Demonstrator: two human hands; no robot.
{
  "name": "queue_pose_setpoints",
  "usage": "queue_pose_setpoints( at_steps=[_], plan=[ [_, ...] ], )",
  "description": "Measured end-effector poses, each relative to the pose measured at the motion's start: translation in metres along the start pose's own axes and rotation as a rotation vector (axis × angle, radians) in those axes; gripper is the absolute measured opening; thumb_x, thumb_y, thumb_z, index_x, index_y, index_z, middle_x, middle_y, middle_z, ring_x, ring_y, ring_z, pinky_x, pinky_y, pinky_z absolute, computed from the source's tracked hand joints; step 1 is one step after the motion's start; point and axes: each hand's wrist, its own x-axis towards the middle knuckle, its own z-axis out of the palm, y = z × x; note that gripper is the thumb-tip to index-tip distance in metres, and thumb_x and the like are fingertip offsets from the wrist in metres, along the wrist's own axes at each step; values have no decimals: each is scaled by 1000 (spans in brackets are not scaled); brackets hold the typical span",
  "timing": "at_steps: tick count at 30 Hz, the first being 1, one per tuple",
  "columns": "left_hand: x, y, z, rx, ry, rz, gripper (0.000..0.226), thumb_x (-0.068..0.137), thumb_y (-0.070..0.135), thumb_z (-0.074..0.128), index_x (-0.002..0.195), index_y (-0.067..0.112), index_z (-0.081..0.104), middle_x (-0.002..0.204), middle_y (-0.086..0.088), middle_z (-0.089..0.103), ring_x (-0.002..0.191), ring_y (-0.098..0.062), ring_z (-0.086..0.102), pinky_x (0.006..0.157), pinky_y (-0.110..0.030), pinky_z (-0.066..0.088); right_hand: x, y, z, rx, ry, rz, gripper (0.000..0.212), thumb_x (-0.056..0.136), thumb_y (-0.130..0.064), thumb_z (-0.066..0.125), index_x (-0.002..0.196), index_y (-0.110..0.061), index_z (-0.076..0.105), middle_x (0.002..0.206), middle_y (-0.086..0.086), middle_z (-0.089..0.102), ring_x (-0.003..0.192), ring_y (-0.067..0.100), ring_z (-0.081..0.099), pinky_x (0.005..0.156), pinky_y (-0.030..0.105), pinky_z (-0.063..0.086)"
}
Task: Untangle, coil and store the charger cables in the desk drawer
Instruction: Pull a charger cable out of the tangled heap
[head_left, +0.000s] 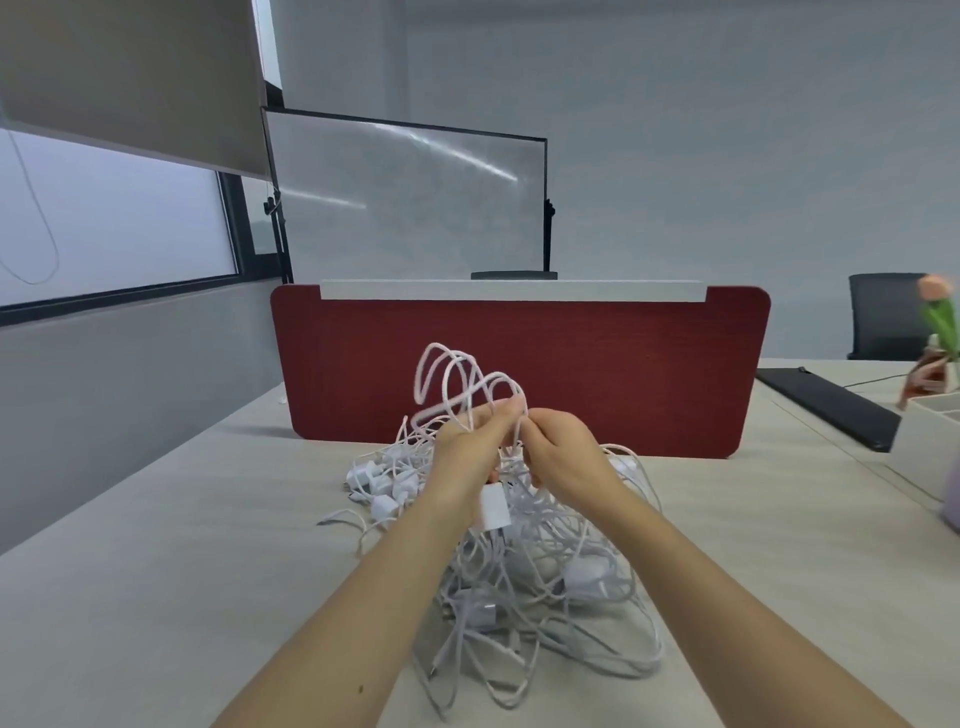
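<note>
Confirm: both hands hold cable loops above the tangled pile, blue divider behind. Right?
Wrong colour: the head view shows the divider red, not blue. The left hand and right hand do hold cable loops above the tangled pile.

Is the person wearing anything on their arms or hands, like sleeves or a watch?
No. Both arms are bare to the picture's edge: no sleeves, gloves, watch or bracelet. No rings show on the left hand or right hand. The left forearm has one tiny dark spot.
</note>
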Motion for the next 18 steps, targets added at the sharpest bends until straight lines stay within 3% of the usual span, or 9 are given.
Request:
queue_pose_setpoints(
  at_steps=[5,9,14,16,18],
  plan=[
    [11,-10,-9,12,3,-108,41,74,46,81,94,12,69,61,3,51,41,-5,38,45,-21,34,-4,2,6,-207,-99,-26,41,103,-34,38,68,-19,53,60,-3,54,61,19,53,59,38,42],
    [9,-18,-6,28,10,-90,28,83,33,75,94,9,66,49,9,53,36,-2,44,39,-17,34,-8,3,12,-347,-163,-22,32,102,-28,37,80,-14,55,71,-1,59,70,25,56,62,38,45],
    [-1,-11,6,49,-4,49,27,102,20,52,105,-2,66,70,7,69,49,3,60,43,-11,40,-22,19,24,-164,19,-53,30,104,-27,39,83,-13,55,72,-3,59,68,18,54,63,39,42],
    [-4,-4,10,-25,16,77,22,104,19,48,99,1,59,61,5,60,39,0,49,40,-13,37,-32,31,28,-99,74,-100,30,104,-30,37,83,-16,53,69,-4,55,64,13,50,62,35,38],
    [-7,8,11,-143,50,115,19,104,19,47,89,9,51,66,1,52,35,0,36,38,-14,31,-41,52,30,-108,112,-148,29,103,-31,39,80,-19,52,68,-4,53,64,12,49,61,33,37]
  ],
)
